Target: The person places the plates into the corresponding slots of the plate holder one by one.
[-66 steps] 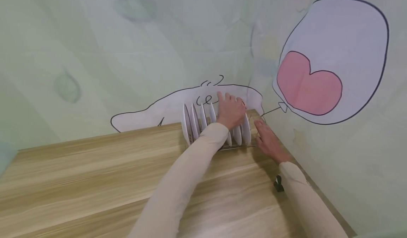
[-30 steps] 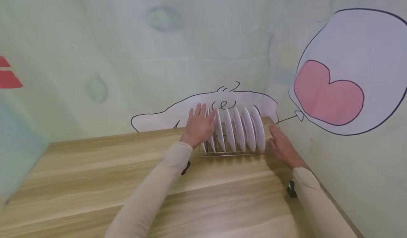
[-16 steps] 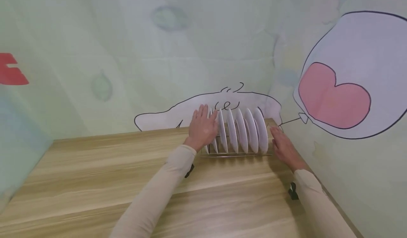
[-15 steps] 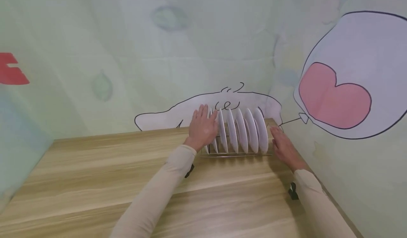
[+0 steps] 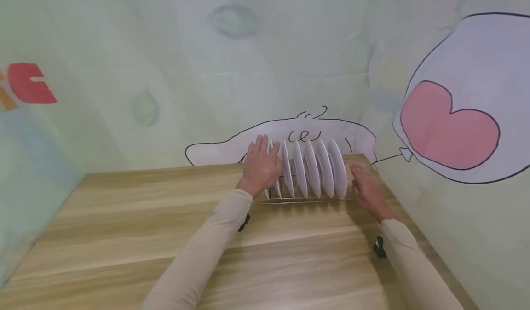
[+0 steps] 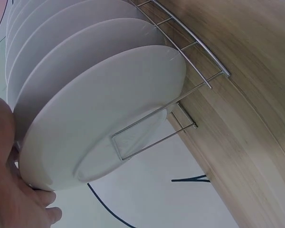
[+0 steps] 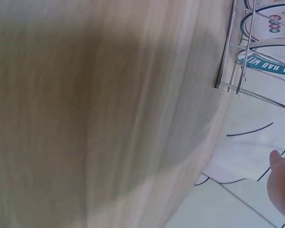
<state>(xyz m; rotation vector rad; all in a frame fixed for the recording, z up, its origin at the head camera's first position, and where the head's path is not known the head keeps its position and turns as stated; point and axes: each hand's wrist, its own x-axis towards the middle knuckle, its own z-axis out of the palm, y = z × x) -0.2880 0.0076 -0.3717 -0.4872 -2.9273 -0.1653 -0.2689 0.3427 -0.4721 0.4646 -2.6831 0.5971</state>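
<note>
Several white plates (image 5: 338,172) stand on edge in a wire rack (image 5: 298,202) at the table's back right corner. At the rack's left end is my left hand (image 5: 261,165), fingers extended upward beside the leftmost plate. The left wrist view shows this hand (image 6: 12,190) right at that plate's (image 6: 114,104) rim, the thumb beside the edges of the plates behind. My right hand (image 5: 370,190) stands with straight fingers by the rack's right end. In the right wrist view, plates (image 7: 270,26) at that end carry printed lettering and a teal band.
The rack stands on a wood-grain table (image 5: 124,213), close to its back edge. Fabric-like walls with a cartoon animal and a balloon (image 5: 455,121) rise behind and to the right. Small dark objects (image 5: 379,248) show beside both wrists.
My left hand has moved from over the right-hand plates to the rack's left end, and has stayed there. My right hand keeps beside the right end. The head view has turned left.
</note>
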